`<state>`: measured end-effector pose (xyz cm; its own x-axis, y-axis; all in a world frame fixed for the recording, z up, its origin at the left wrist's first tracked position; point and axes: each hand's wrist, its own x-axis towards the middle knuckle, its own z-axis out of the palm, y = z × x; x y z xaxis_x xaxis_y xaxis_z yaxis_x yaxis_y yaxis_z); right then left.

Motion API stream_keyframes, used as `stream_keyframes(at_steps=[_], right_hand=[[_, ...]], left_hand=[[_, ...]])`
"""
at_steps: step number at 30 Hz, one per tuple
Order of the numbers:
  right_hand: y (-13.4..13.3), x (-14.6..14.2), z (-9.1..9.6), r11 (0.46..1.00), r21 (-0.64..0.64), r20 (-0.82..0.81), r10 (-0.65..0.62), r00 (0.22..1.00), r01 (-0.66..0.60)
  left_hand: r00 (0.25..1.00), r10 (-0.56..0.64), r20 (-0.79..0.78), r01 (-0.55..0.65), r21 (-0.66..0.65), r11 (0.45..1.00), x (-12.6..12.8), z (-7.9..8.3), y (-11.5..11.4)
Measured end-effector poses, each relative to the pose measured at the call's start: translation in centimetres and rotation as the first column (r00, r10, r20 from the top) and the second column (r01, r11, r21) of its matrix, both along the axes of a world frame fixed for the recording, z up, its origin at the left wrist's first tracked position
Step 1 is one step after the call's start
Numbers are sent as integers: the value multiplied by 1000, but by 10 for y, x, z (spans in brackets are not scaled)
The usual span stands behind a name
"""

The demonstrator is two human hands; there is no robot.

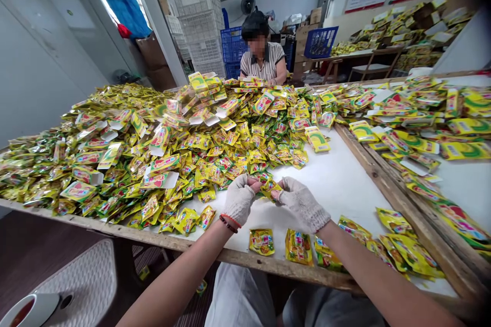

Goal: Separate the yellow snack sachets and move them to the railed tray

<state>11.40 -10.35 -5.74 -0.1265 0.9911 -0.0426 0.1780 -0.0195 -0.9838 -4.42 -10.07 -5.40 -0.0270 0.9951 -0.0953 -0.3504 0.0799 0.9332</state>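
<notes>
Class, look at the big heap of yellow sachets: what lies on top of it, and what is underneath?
Small cartons lie on top of the sachet heap, some showing open white flaps. White tabletop shows beside it; whatever lies directly beneath is covered from view.

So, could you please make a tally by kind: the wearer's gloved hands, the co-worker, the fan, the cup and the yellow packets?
Gloved left hand and right hand: 2
Co-worker: 1
Fan: 1
Cup: 1
Yellow packets: too many overlapping to count
Total without packets: 5
</notes>
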Motion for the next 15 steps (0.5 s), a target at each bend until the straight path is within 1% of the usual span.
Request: stream_keyframes(at_steps=[2,5,7,10,12,13,15], right_hand=[[1,3,1,998,51,74,-29,997,26],[2,8,5,984,163,159,-96,982,70],[1,10,6,981,184,145,-88,986,60],[1,10,7,987,159,78,-35,996,22],[1,11,6,991,137,37,-10,999,5],[3,12,6,993,117,21,-1,1000,-1],[6,17,4,998,68,20,-4,1000,2]], left_hand=[[994,-59,87,62,-31,998,0,3,-3],[974,-196,113,209,-119,971,-3,3,-2],[954,-279,111,294,-168,941,-6,1,0],[926,-352,135,372,-168,913,-10,-3,2],[923,-360,139,379,-152,913,-10,-5,2],[932,-337,133,355,-150,923,-11,-5,3],[961,-245,125,262,-144,954,-10,-6,4]])
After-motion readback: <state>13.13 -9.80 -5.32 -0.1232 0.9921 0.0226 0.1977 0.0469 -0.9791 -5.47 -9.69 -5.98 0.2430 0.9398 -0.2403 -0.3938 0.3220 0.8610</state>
